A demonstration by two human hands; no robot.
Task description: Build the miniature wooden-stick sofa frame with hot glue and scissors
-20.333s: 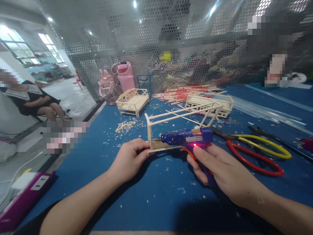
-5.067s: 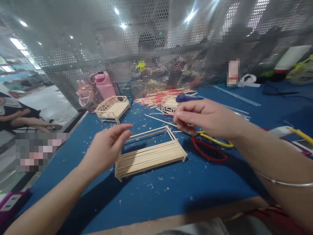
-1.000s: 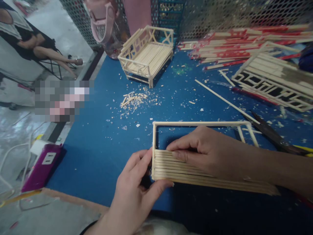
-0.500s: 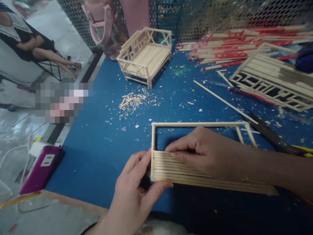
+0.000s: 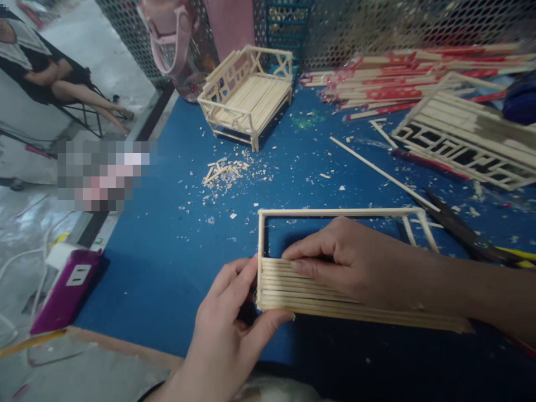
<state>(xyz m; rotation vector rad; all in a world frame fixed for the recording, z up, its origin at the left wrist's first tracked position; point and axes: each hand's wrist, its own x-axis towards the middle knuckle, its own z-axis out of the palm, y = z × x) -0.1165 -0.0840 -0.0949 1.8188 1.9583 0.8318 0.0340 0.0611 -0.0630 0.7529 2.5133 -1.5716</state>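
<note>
My left hand (image 5: 228,329) has its grip clamped on the near left corner of the stick frame (image 5: 335,257), thumb under the edge and fingers along the end. My right hand (image 5: 347,259) lies flat on the slats, fingertips (image 5: 299,266) pressing the innermost slat, holding nothing. The frame lies flat on the blue desk (image 5: 167,234), close to its near edge. Beyond it stand a finished stick bench (image 5: 247,95), a second slatted piece (image 5: 460,139) and bundled sticks (image 5: 397,72). Scissors (image 5: 469,234) lie to the right.

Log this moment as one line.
left hand: grips stick frame corner | right hand: presses slats | finished bench: behind
</note>
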